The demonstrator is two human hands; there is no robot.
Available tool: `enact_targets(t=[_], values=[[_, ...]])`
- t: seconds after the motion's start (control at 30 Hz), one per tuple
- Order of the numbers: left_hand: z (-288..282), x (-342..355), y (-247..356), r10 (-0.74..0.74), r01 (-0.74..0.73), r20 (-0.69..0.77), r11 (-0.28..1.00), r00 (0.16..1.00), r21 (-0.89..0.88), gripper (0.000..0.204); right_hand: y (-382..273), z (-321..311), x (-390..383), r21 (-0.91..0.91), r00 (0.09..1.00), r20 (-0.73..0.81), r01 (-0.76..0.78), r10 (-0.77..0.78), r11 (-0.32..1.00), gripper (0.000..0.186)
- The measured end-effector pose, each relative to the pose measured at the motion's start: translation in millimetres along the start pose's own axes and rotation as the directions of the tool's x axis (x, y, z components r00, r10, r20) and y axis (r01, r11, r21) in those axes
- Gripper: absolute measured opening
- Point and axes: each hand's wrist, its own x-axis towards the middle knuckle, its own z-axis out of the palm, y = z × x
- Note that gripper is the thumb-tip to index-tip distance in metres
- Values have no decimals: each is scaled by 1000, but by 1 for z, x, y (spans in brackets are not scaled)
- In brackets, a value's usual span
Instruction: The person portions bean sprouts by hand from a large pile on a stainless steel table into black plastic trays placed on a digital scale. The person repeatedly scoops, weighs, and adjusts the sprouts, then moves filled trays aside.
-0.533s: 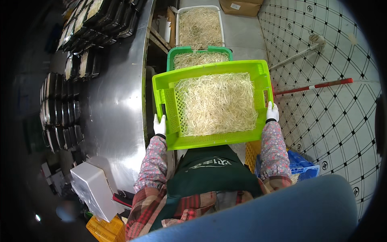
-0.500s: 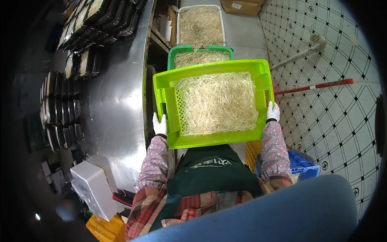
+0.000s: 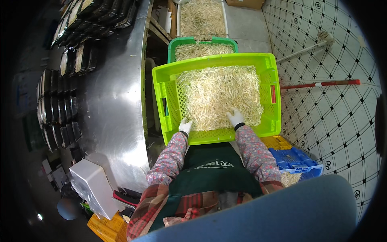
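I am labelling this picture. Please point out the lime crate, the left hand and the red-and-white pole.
lime crate (image 3: 275, 68): head view, right rim.
left hand (image 3: 185, 126): head view, glove back.
red-and-white pole (image 3: 322, 84): head view, mid-shaft.

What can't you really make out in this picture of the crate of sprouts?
- Green crate, head view: mostly hidden behind the lime crate.
- Fingertips of left hand and right hand: buried in bean sprouts.
- Black trays: contents too dark.
- White crate: cut off by the top edge.
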Motion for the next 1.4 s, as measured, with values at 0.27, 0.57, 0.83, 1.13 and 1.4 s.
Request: enact_targets(t=[0.27, 0.57, 0.83, 1.13, 1.4], values=[[78, 34, -50, -20, 25, 32, 986, 999, -163, 70, -5, 61, -5, -206, 996, -14, -90, 89, 974, 72], [108, 15, -5, -140, 138, 6, 983, 990, 123, 53, -26, 88, -4, -119, 946, 164, -263, 281, 957, 68], [58, -98, 86, 105, 45, 236, 833, 966, -552, 38, -74, 11, -65, 280, 978, 207, -44, -15, 959, 49], [16, 48, 78, 74, -89, -118, 987, 990, -131, 71, -82, 8, 73, -56, 985, 43, 169, -166, 984, 82], [80, 99, 106, -126, 101, -12, 848, 992, -520, 75, -129, 62, 113, -224, 995, -14, 94, -100, 970, 86]])
